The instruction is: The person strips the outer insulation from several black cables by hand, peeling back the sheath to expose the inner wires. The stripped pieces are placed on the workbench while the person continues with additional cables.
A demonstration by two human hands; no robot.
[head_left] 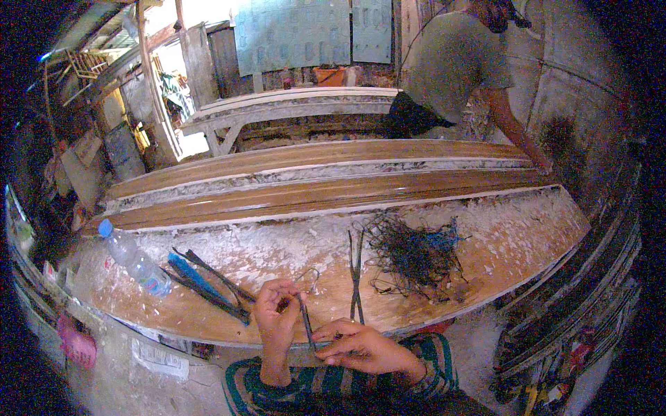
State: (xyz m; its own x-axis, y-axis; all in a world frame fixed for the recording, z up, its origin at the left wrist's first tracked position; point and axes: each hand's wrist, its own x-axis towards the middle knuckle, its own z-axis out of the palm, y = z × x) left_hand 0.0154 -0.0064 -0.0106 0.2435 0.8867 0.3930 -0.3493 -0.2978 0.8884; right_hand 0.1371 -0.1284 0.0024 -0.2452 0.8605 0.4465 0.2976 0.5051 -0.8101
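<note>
Striped top (340, 380), long sleeves by the look. Stripes: dark green leaning teal, greyish beige, near-black; fairly wide bands. Left sleeve (255, 388) and right sleeve (436, 352) same pattern, bands curving round the arm, fabric loose and a bit bunched. Sleeves stop short of the wrists, so wrists bare. Left hand (275, 315) bare, slim fingers. Right hand (371, 348) bare too; tiny bright spot on one finger, maybe a ring, too small to tell. Front of top goes very dark toward the bottom edge, details lost in grain.
</note>
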